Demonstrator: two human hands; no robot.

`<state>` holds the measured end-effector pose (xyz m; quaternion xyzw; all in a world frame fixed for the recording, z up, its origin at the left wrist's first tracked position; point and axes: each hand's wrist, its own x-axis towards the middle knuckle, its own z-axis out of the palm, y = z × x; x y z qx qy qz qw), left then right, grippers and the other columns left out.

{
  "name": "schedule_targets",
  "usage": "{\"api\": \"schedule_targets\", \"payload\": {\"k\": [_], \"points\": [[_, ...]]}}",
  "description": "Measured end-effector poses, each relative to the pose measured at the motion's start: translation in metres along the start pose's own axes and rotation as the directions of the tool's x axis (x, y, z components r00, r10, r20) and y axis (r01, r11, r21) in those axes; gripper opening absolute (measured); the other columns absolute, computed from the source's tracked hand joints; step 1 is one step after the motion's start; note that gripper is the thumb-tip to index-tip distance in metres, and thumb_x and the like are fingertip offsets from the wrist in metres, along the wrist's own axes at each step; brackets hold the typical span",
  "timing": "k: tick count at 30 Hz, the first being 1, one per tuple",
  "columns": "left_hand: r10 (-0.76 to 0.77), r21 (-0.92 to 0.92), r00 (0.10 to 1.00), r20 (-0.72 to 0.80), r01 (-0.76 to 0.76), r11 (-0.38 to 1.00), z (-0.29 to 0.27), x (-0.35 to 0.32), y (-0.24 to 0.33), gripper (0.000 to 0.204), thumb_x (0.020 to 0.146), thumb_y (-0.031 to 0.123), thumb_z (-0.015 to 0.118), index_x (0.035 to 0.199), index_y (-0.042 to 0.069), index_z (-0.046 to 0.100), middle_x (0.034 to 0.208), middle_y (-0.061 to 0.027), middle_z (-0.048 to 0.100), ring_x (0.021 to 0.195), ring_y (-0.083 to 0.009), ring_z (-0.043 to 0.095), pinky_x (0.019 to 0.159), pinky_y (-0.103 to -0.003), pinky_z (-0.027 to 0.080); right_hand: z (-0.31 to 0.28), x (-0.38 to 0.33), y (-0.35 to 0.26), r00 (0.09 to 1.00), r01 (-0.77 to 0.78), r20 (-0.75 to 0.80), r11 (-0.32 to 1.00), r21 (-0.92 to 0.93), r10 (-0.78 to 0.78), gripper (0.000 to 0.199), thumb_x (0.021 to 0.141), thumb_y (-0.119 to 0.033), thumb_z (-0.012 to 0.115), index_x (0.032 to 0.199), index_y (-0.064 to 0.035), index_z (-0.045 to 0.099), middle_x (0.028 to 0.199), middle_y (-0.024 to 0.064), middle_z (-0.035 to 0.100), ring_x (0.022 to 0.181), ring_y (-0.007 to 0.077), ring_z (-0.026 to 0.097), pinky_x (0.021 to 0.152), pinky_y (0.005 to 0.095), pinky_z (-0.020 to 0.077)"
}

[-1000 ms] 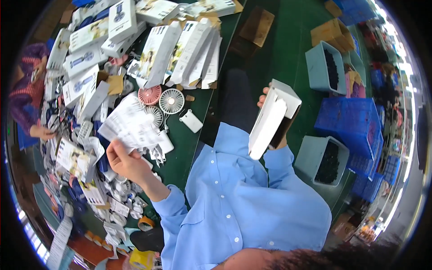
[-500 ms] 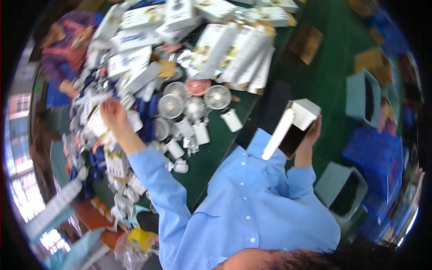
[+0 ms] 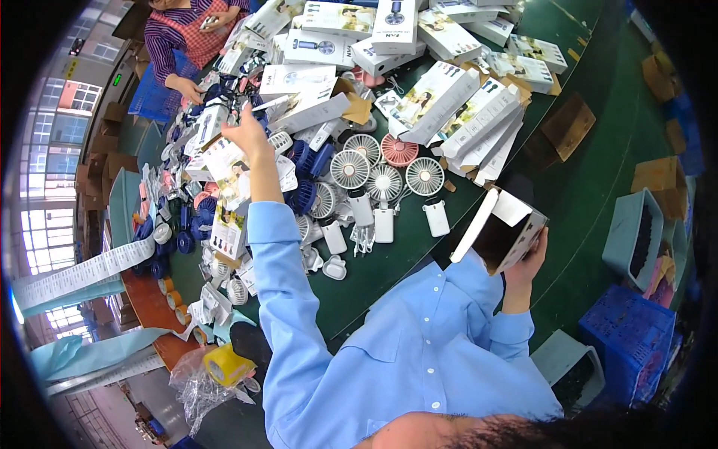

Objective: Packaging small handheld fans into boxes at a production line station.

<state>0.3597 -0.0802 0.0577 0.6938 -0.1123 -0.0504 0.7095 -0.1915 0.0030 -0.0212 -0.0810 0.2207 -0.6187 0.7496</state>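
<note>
My right hand grips an open white carton from its right side. The carton's end flaps stand up and its dark inside faces me. Out over the cluttered table, my left hand has its fingers apart beside a small white printed box. Whether its fingertips touch that box is hard to tell. Just below that hand lies another printed box. Several small handheld fans, among them a white fan and a pink fan, lie to the right of my left forearm.
White fan boxes are heaped at the far side. A person in a red checked apron works at far left. Blue crates and a grey-green bin stand on the right. A yellow tape roll sits at lower left.
The whole view has shifted, and the table now appears further right. My left hand's fingers look more stretched out. My right hand keeps its hold on the open carton.
</note>
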Motion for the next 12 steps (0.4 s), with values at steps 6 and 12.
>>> {"api": "schedule_targets", "payload": {"k": [6,12], "points": [[0.526,0.185,0.723,0.448,-0.65,0.737,0.026,-0.009,-0.009,0.063,0.073,0.023,0.071,0.121,-0.009,0.045,0.12,-0.0237,0.048,0.115,-0.0335,0.046,0.098,-0.038,0.036,-0.004,0.003,0.005,0.998,-0.059,-0.014,0.998,0.023,0.059,0.039,0.096,-0.037,0.039,0.115,-0.0106,0.06,0.117,0.0048,0.061,0.109,0.0229,0.057,0.096,0.037,0.0436],[0.253,0.22,0.383,0.889,-0.839,0.497,0.032,-0.007,-0.004,0.066,0.074,0.035,0.068,0.125,-0.001,0.048,0.125,-0.0212,0.052,0.118,-0.0332,0.048,0.101,-0.038,0.035,-0.005,0.001,0.008,0.991,-0.027,-0.13,0.999,-0.045,0.021,0.042,0.095,-0.038,0.04,0.123,-0.0107,0.054,0.124,0.0052,0.057,0.113,0.0235,0.054,0.099,0.0382,0.0412]]}}
